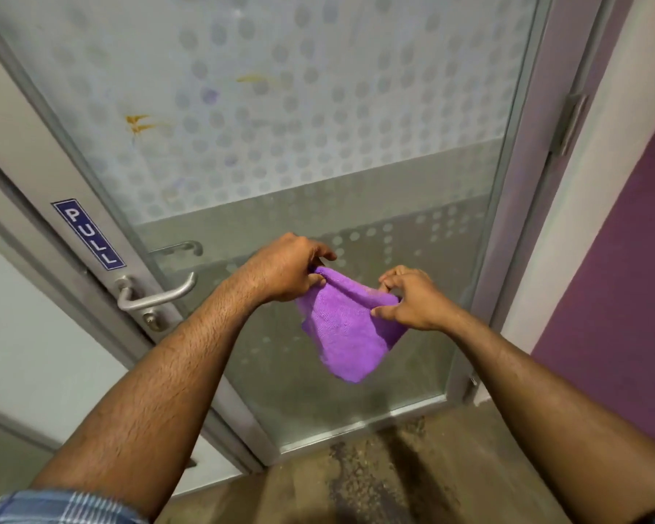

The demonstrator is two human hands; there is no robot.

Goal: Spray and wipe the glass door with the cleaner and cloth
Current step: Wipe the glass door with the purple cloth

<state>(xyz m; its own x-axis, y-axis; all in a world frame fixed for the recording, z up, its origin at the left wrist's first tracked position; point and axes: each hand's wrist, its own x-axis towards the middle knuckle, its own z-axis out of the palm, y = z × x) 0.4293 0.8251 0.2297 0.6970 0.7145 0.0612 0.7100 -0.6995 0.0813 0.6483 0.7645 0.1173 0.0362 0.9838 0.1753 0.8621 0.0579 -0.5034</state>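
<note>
there, cloth (346,330) before glass door (280,126)

Purple cloth (350,330) between both hands (350,285)

Brown speckled floor (450,482), dark stained streak (413,470) running out from the bottom rail of the glass door (318,126), gritty patch right by that rail
</note>
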